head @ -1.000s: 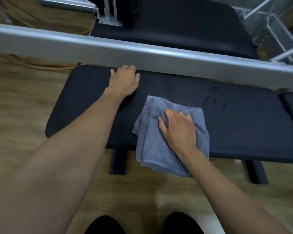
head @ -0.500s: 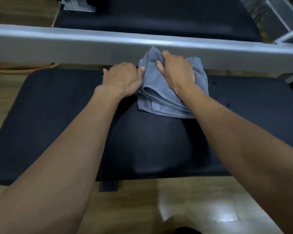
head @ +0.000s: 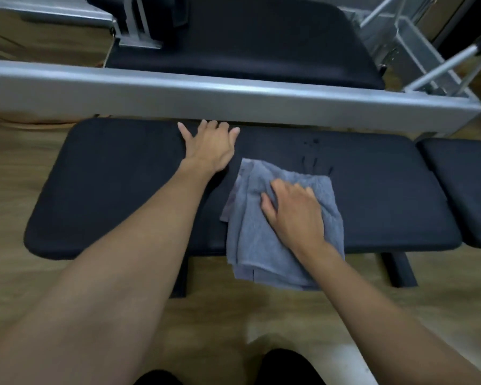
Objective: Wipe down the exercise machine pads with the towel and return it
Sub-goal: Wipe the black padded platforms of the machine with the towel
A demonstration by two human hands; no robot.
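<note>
A long black bench pad (head: 117, 184) lies across the middle of the view. A folded grey-blue towel (head: 258, 243) rests on its near half and hangs over the front edge. My right hand (head: 295, 215) presses down on the towel, fingers curled into the cloth. My left hand (head: 210, 147) lies flat on the pad's far edge, fingers spread, holding nothing, just left of the towel. Small dark marks (head: 314, 159) show on the pad beyond the towel.
A grey metal beam (head: 233, 98) crosses just behind the pad. Beyond it lies another black pad (head: 261, 43), with metal frame tubes (head: 433, 68) at the right. A second pad section (head: 467, 187) adjoins on the right. Wooden floor (head: 11, 190) surrounds the bench legs (head: 400, 269).
My right hand has dragged the towel from the far edge by the beam back toward the near edge. My left hand stayed on the far edge and spread its fingers.
</note>
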